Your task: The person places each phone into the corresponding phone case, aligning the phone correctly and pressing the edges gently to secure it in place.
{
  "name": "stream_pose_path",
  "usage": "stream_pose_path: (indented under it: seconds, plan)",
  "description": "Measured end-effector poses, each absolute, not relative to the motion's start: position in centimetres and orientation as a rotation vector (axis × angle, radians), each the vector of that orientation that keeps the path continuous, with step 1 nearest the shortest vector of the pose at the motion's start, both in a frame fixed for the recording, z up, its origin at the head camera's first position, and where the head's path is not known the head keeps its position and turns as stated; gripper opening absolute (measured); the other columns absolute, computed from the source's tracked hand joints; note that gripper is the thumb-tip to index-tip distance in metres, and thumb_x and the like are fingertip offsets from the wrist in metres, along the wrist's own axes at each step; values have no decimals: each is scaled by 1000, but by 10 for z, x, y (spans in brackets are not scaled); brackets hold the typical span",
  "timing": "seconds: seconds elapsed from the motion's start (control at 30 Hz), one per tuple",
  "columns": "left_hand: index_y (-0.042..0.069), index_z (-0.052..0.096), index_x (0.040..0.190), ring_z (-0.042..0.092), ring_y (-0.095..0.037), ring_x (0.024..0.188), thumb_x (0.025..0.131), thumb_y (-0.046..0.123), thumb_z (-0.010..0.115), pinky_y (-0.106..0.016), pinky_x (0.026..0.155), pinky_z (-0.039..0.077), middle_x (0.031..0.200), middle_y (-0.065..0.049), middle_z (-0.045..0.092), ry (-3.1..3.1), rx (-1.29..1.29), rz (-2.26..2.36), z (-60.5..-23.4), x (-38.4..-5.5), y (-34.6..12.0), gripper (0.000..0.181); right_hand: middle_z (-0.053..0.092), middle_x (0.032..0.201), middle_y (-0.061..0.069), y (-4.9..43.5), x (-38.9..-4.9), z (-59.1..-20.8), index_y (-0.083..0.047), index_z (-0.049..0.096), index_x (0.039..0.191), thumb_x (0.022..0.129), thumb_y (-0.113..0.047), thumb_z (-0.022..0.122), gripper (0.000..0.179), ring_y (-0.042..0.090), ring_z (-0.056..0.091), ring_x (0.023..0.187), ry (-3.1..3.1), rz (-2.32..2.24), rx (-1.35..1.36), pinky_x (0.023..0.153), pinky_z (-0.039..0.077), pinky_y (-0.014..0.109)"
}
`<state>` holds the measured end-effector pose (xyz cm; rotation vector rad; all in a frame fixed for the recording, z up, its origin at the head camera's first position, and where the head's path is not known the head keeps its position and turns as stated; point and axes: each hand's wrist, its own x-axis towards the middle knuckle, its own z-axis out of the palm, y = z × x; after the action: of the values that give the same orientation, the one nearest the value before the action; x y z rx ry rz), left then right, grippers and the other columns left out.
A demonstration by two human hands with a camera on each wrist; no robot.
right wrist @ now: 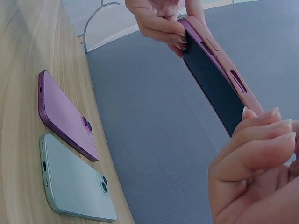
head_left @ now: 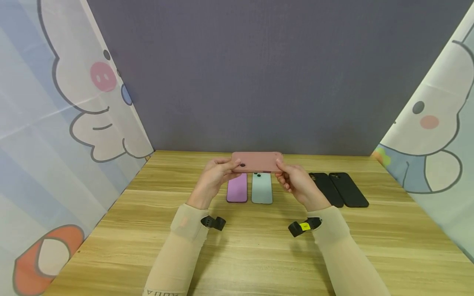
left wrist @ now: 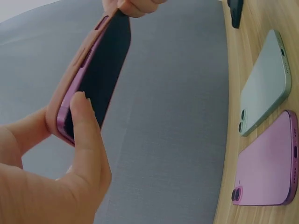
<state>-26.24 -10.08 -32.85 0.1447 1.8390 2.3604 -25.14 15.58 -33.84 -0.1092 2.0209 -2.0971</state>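
A pink phone case (head_left: 257, 161) is held sideways above the table between both hands, its back towards the head camera. Inside it sits a purple-edged phone (left wrist: 103, 70), its dark screen facing down; the purple edge stands a little out of the case along one long side. My left hand (head_left: 214, 174) pinches one end, thumb on the case back beside the camera hole and fingers on the screen side. The other end is gripped by my right hand (head_left: 298, 181), thumb on the back, fingers curled under at the screen edge (right wrist: 240, 126).
Under the held phone, a purple phone (head_left: 237, 190) and a pale green phone (head_left: 262, 191) lie back up on the wooden table (head_left: 255, 255). Two black phone cases (head_left: 353, 191) lie side by side to the right. A grey panel (head_left: 255, 74) stands behind.
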Motion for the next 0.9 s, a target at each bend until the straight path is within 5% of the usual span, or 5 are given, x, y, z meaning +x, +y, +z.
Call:
stream_pose_path:
  seconds: [0.4,0.9]
  plan:
    - [-13,58,126,73,-17,83,97,0,67,-37,86,59,102,-16,74,1876,77,2318,-326,-260,-101,33,46,61,-3,155,-250,-339,-10,62,74,108,-39,50,46,7,36,48,2020,-2071,-132,44,32,20]
    - [-11,64,121,71,-15,79,101,4,63,-34,90,58,99,-11,73,1880,160,2309,-327,-262,-104,26,45,59,-3,155,-249,-337,-12,62,71,108,-40,49,48,7,34,44,1954,-2079,-131,42,31,21]
